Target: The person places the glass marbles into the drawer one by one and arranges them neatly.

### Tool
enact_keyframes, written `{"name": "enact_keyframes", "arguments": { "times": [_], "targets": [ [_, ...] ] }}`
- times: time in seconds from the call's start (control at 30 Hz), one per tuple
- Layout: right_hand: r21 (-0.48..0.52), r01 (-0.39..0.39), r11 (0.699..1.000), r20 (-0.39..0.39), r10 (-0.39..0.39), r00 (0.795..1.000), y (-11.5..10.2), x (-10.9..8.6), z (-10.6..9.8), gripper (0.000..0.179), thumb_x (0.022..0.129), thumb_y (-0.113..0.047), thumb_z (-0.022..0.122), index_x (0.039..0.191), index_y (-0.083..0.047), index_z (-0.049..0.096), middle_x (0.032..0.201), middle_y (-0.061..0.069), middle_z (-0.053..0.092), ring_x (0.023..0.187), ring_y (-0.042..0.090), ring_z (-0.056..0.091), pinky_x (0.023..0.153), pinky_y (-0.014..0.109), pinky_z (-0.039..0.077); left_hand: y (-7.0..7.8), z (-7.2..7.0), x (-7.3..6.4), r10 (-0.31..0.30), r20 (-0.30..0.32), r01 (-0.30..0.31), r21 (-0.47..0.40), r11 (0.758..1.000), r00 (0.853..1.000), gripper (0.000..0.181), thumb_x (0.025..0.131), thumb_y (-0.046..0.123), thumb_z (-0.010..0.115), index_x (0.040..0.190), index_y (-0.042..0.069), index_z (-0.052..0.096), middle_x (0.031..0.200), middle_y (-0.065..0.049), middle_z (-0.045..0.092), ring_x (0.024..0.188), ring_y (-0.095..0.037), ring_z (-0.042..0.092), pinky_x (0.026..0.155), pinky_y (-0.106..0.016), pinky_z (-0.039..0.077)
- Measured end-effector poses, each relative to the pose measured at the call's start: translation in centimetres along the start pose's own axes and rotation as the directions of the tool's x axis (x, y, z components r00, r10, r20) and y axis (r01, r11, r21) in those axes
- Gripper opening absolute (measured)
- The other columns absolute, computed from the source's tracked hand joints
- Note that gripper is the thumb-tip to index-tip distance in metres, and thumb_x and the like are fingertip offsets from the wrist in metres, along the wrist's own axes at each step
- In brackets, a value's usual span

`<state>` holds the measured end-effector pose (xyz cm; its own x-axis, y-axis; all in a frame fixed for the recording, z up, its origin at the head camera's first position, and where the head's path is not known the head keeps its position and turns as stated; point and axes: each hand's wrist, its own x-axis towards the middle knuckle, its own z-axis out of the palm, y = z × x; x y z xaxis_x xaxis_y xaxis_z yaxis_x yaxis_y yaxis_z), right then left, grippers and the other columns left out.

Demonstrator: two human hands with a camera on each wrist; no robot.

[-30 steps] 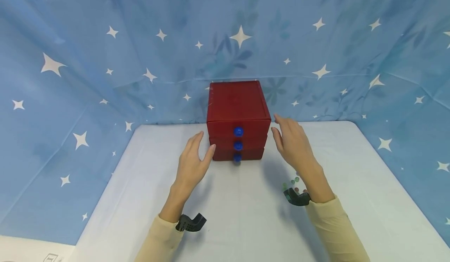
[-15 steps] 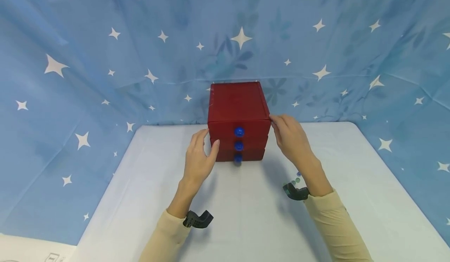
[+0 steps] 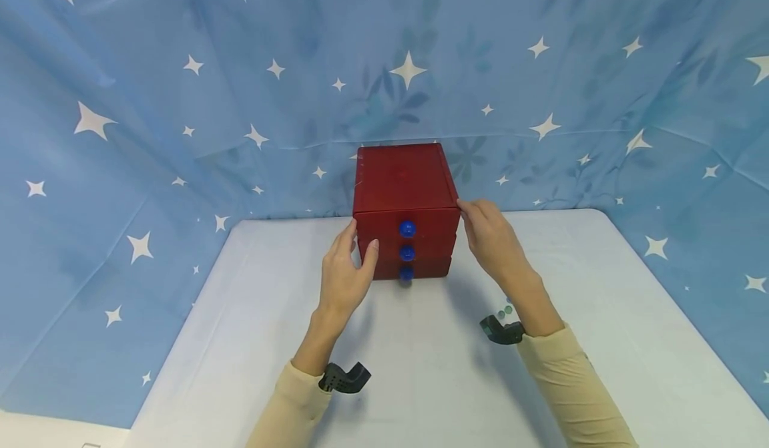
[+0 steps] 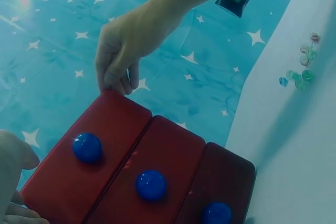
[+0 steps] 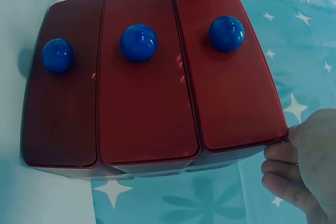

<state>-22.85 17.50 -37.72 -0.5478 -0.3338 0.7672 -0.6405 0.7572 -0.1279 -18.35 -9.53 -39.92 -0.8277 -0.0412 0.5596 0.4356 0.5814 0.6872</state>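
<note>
A small red chest of drawers (image 3: pixel 402 181) stands at the back of the white table, its three stacked drawers facing me. Each drawer front carries a round blue knob (image 3: pixel 407 228). My left hand (image 3: pixel 345 278) is at the chest's left side, fingers fairly straight along the upper left edge, thumb apart in front. The right hand (image 3: pixel 494 241) pinches the upper right front corner between thumb and fingers. In the right wrist view, this hand's curled fingers (image 5: pixel 281 169) lie against the side of the top drawer (image 5: pixel 231 87). All the drawers look closed.
Several small glass marbles (image 4: pixel 300 77) lie on the table (image 3: pixel 414 361), partly hidden under my right forearm in the head view. A blue star-patterned cloth (image 3: pixel 270 101) hangs behind and beside the table. Each wrist wears a black camera mount (image 3: pixel 345 377).
Both hands have moved inward to the chest. The left has come to its left edge, the right to its upper right corner. The drawers look the same.
</note>
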Motion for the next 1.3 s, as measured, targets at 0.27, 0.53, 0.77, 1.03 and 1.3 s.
{"name": "enact_keyframes", "arguments": {
  "times": [0.27, 0.53, 0.77, 1.03, 1.3],
  "targets": [
    [-0.01, -0.004, 1.0, -0.024, 0.004, 1.0, -0.3, 0.0, 0.4, 0.029, 0.092, 0.008, 0.064, 0.121, 0.011, 0.064, 0.101, 0.023, 0.065, 0.094, 0.035, 0.063, 0.082, 0.043, 0.06, 0.0, 0.1, 0.2, 0.034, -0.038, -0.034, -0.005, 0.999, 0.999, 0.057, 0.097, 0.026, 0.063, 0.143, -0.006, 0.049, 0.14, -0.022, 0.059, 0.126, -0.032, 0.062, 0.099, -0.042, 0.055],
    [-0.018, 0.011, 1.0, -0.028, -0.011, 1.0, -0.5, 0.0, 0.5, 0.028, 0.09, 0.009, 0.065, 0.118, 0.011, 0.065, 0.099, 0.023, 0.066, 0.093, 0.035, 0.064, 0.082, 0.043, 0.061, -0.6, 0.1, 0.5, 0.033, -0.069, -0.034, -0.006, 0.999, 0.997, 0.053, 0.097, 0.022, 0.064, 0.14, -0.006, 0.052, 0.138, -0.022, 0.061, 0.126, -0.03, 0.063, 0.098, -0.037, 0.055],
    [0.0, 0.005, 1.0, -0.032, -0.005, 0.999, -0.3, 0.4, 0.3, 0.024, 0.091, 0.009, 0.064, 0.115, 0.01, 0.066, 0.096, 0.023, 0.067, 0.091, 0.035, 0.064, 0.079, 0.043, 0.061, -0.8, 0.1, 0.8, 0.023, -0.102, -0.026, -0.023, 0.999, 0.995, 0.047, 0.097, 0.022, 0.063, 0.136, -0.005, 0.057, 0.133, -0.021, 0.064, 0.122, -0.029, 0.066, 0.097, -0.038, 0.056],
    [-0.001, -0.015, 1.0, -0.014, 0.015, 1.0, -0.3, 0.8, 0.2, 0.021, 0.092, 0.007, 0.065, 0.113, 0.009, 0.066, 0.094, 0.021, 0.068, 0.089, 0.033, 0.065, 0.078, 0.043, 0.061, -0.6, 0.3, 1.1, 0.016, -0.17, -0.01, 0.035, 0.999, 0.985, 0.033, 0.095, 0.02, 0.063, 0.119, -0.002, 0.067, 0.113, -0.018, 0.071, 0.104, -0.028, 0.07, 0.093, -0.037, 0.06],
    [-0.004, -0.019, 1.0, -0.015, 0.019, 1.0, -0.3, 1.0, 0.2, 0.018, 0.093, 0.006, 0.064, 0.111, 0.009, 0.067, 0.094, 0.021, 0.068, 0.088, 0.033, 0.067, 0.077, 0.043, 0.062, -0.1, 0.4, 1.0, 0.044, -0.11, -0.043, 0.011, 0.999, 0.993, 0.031, 0.095, 0.018, 0.066, 0.117, -0.004, 0.066, 0.107, -0.018, 0.07, 0.094, -0.03, 0.07, 0.086, -0.039, 0.062]
  ]
}}
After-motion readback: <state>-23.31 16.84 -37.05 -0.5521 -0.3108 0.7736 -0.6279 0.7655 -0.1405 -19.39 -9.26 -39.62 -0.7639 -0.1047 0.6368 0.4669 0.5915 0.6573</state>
